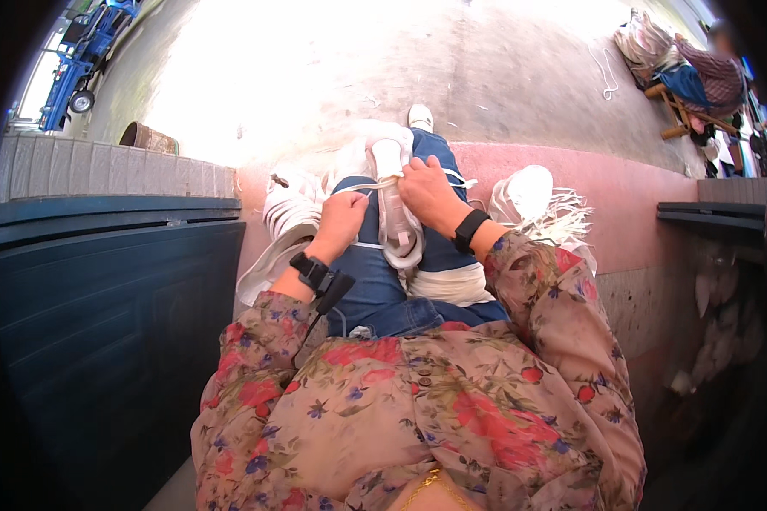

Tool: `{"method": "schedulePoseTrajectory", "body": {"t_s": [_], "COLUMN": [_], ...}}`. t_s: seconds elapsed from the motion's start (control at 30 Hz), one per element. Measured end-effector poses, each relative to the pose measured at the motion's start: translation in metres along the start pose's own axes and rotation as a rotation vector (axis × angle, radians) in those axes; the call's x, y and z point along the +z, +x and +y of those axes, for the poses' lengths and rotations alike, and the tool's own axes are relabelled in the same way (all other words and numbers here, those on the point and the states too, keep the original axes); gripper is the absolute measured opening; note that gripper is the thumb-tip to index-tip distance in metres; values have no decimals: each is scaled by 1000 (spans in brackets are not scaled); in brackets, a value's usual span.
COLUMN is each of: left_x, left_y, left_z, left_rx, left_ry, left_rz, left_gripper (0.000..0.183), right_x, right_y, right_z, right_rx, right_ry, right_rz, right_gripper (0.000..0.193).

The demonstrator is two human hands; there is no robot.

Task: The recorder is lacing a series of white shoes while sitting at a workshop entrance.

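Observation:
A white and pale grey shoe (396,223) lies lengthwise between my thighs, its sole end toward my body not fully visible. Across its opening runs an off-white shoelace (373,185). My right hand (435,196) is closed at the shoe's right side, fingers pinched on the lace. On the left, my left hand (343,223) is also closed, its fingertips at the lace's other stretch, a little apart from the shoe. What exactly lies within each pinch is partly hidden by the fingers. A white band or cord crosses my jeans (366,268) beside the shoe.
Stacked white shoes (291,209) rest by my left leg. To my right sit another white shoe (524,192) and a bundle of white laces (564,215). Dark blue door panels (111,324) flank the left. Far right, another person (712,81) sits near a wooden stool (680,111).

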State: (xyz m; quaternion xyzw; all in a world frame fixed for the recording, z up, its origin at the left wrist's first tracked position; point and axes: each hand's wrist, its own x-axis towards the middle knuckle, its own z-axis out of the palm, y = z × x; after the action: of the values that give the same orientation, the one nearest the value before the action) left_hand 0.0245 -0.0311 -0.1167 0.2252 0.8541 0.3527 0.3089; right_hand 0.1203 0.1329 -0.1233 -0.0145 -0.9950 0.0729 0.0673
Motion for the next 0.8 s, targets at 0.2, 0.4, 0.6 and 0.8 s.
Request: {"method": "schedulePoseTrajectory", "body": {"t_s": [0.2,0.4,0.6,0.8], "left_x": [3,-4,-2,3], "left_y": [13,15,17,19], "left_z": [7,18,27,31], "left_rx": [275,371,479,357], "left_ry": [306,584,687,595], "left_rz": [37,-20,-44,-4], "left_gripper": [20,16,13,14], "right_x": [5,0,0,2], "right_y": [-7,-8,-9,-12], "right_z": [0,0,-1,2], "right_rx": [172,306,303,292], "right_ry": [68,104,127,156], "right_rz": [16,37,5,-21], "right_gripper": [6,14,16,20]}}
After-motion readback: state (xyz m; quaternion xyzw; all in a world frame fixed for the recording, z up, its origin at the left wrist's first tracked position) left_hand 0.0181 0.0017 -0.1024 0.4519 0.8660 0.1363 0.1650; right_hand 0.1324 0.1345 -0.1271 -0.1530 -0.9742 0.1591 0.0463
